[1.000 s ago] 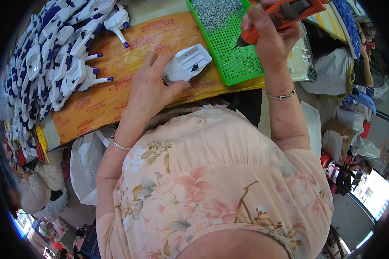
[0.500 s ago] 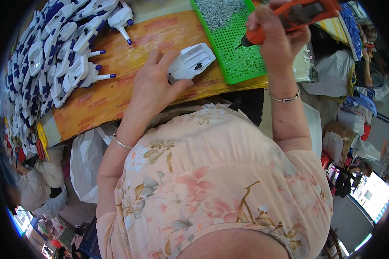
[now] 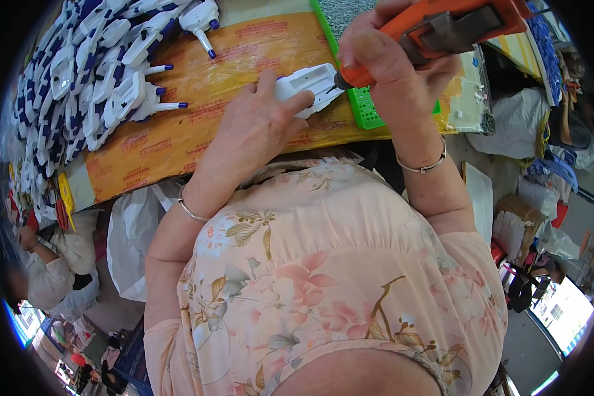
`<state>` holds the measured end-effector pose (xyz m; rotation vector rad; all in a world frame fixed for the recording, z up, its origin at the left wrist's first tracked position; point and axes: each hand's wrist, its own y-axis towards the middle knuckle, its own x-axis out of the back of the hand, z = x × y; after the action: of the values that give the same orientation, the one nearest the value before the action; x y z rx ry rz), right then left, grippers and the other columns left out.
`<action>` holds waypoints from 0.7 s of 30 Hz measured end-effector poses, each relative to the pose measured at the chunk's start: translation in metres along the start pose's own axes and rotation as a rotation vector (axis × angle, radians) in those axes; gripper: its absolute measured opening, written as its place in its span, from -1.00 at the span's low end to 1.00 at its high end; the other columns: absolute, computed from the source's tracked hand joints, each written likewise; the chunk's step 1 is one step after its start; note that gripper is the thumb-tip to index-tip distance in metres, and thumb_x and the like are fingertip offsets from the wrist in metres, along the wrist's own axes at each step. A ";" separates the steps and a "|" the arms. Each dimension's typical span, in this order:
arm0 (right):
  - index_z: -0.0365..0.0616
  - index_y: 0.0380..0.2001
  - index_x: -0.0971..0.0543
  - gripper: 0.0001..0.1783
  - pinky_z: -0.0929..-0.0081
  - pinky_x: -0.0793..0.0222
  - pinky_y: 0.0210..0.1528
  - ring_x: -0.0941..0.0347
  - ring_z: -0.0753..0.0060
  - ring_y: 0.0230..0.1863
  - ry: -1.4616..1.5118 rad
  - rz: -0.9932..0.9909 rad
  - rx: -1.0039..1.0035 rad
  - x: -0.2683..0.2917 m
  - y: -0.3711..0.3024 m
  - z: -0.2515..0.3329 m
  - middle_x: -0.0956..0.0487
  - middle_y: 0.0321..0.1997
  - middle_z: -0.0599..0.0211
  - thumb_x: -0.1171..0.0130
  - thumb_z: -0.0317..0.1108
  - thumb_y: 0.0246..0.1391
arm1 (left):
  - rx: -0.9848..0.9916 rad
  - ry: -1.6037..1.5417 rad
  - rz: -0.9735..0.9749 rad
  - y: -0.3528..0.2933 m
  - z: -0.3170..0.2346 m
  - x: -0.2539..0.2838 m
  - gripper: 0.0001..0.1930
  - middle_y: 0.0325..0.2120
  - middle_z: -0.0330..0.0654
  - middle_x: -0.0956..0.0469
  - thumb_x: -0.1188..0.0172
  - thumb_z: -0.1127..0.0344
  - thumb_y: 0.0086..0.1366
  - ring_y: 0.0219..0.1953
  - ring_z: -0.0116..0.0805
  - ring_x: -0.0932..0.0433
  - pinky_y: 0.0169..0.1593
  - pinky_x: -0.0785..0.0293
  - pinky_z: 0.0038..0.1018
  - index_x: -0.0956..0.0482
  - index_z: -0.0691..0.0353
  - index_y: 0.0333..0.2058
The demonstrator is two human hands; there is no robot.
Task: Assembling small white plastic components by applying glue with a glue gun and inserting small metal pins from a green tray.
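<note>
On the table in front of me lies a white plastic housing (image 3: 319, 80) with a recessed hollow. My left hand (image 3: 254, 122) is closed on its left end, with fingers pressed across it. An orange electric screwdriver (image 3: 455, 26) is gripped in my right hand (image 3: 399, 82). Its dark nose points left and down, and the thin bit reaches into the right end of the housing; whether a screw sits on the tip is too small to tell. Just behind my right hand is a green perforated tray (image 3: 368, 113), partly covered by it, with small silvery screws (image 3: 350, 14) heaped at its far end.
At the left, a large pile of white and blue plastic assemblies (image 3: 69, 82) covers the tabletop. Orange-brown printed tape covers the table (image 3: 244, 49). A yellow-handled tool (image 3: 66, 199) hangs by the left edge. White bags (image 3: 135, 237) stand below, and another person (image 3: 49, 280) is at lower left.
The screwdriver came down and left from above the tray to the housing. My left hand shifted right, and its fingers now press over the housing, which has turned slightly.
</note>
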<state>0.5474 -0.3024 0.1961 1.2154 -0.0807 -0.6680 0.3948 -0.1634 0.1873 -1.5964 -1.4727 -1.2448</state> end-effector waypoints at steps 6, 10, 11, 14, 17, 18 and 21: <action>-0.28 -0.01 -0.40 -0.40 0.57 -0.46 -0.24 -0.52 0.59 -0.37 -0.263 -0.112 -0.371 -0.011 0.000 0.006 -0.58 -0.39 0.37 -0.50 -0.55 -0.10 | -0.012 -0.005 -0.025 -0.002 0.000 -0.004 -0.62 -0.15 0.03 -0.43 -0.39 0.19 0.17 -0.22 -0.03 -0.54 -0.16 -0.54 -0.24 -0.63 -0.04 -0.01; -0.27 -0.01 -0.40 -0.43 0.54 -0.47 -0.28 -0.52 0.56 -0.41 -0.047 0.108 0.094 0.003 -0.014 -0.018 -0.57 -0.41 0.36 -0.48 -0.52 -0.05 | 0.001 -0.038 -0.025 -0.003 0.002 -0.005 -0.62 -0.15 0.03 -0.43 -0.38 0.18 0.19 -0.20 -0.02 -0.54 -0.14 -0.53 -0.22 -0.62 -0.02 0.00; -0.27 -0.01 -0.40 -0.43 0.54 -0.47 -0.28 -0.52 0.56 -0.41 -0.042 0.110 0.090 -0.004 -0.012 -0.006 -0.57 -0.41 0.36 -0.48 -0.52 -0.05 | 0.012 -0.040 -0.021 -0.003 0.002 -0.004 -0.62 -0.15 0.03 -0.43 -0.38 0.19 0.19 -0.20 -0.02 -0.54 -0.14 -0.53 -0.22 -0.62 -0.01 0.00; -0.27 -0.25 -0.53 -0.63 0.53 -0.59 -0.31 -0.58 0.57 -0.39 -0.319 -0.178 -0.545 -0.026 -0.006 0.033 -0.62 -0.41 0.38 -0.53 -0.52 -0.08 | 0.031 -0.052 -0.003 -0.003 0.001 -0.002 -0.62 -0.14 0.03 -0.43 -0.39 0.20 0.18 -0.20 -0.01 -0.54 -0.13 -0.53 -0.20 -0.62 0.00 0.00; -0.28 -0.27 -0.52 -0.62 0.49 -0.62 -0.25 -0.60 0.55 -0.36 -0.275 -0.225 -0.573 -0.030 -0.007 0.032 -0.60 -0.44 0.39 -0.56 -0.48 -0.09 | 0.038 -0.068 0.004 -0.002 0.001 -0.002 -0.61 -0.14 0.03 -0.43 -0.40 0.21 0.17 -0.20 0.00 -0.55 -0.13 -0.53 -0.19 -0.62 0.00 0.00; -0.27 -0.30 -0.53 -0.62 0.53 -0.59 -0.29 -0.57 0.58 -0.39 -0.288 -0.239 -0.581 -0.031 -0.007 0.032 -0.59 -0.46 0.43 -0.56 -0.48 -0.09 | 0.036 -0.077 -0.002 -0.002 0.001 -0.003 -0.61 -0.14 0.03 -0.43 -0.40 0.22 0.17 -0.20 0.01 -0.55 -0.13 -0.53 -0.19 -0.62 0.01 0.00; -0.28 -0.25 -0.49 -0.67 0.52 -0.54 -0.33 -0.54 0.56 -0.42 -0.375 -0.178 -0.599 -0.028 -0.009 0.032 -0.57 -0.44 0.38 -0.44 -0.55 -0.03 | 0.048 -0.086 0.007 -0.002 0.002 -0.004 -0.61 -0.14 0.03 -0.42 -0.41 0.22 0.15 -0.21 0.01 -0.55 -0.13 -0.53 -0.18 -0.62 0.00 -0.01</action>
<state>0.5081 -0.3170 0.2078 0.5162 -0.0772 -0.9869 0.3941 -0.1629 0.1824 -1.6398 -1.5370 -1.1416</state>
